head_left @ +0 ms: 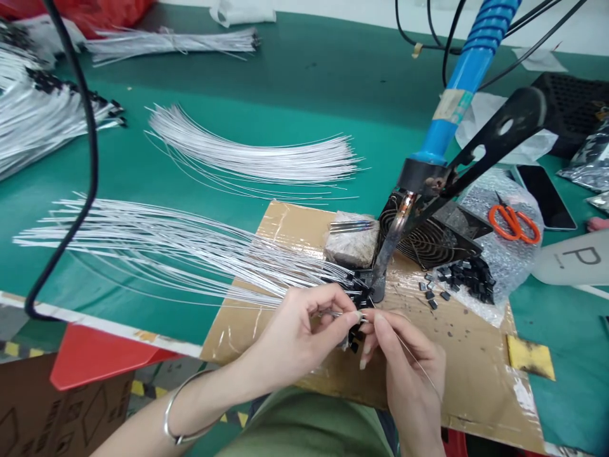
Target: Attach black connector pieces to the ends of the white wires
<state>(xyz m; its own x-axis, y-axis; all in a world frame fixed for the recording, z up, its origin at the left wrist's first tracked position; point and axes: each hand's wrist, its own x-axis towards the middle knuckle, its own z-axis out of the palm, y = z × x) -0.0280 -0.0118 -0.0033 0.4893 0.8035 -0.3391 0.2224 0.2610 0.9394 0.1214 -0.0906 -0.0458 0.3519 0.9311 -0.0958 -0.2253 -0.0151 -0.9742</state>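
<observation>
Over the cardboard, my left hand (309,330) pinches the end of a white wire between thumb and forefinger. Close by, my right hand (409,358) is closed on a thin silvery wire (419,365), which trails back across the palm. The fingertips of both hands nearly meet; what lies exactly between them is too small to make out. Just beyond the fingers, black connectors (359,285) sit at the ends of a spread of white wires (190,247). Above them a blue-handled soldering iron (447,114) is clamped in a black bracket, its metal tip (387,244) pointing down.
A second wire bundle (257,152) lies on the green table. Around the cardboard (466,381) are a fan (419,235), loose black pieces (469,279), orange scissors (514,222), a phone (545,197) and a yellow sponge (530,357). A black cable (90,139) hangs at left.
</observation>
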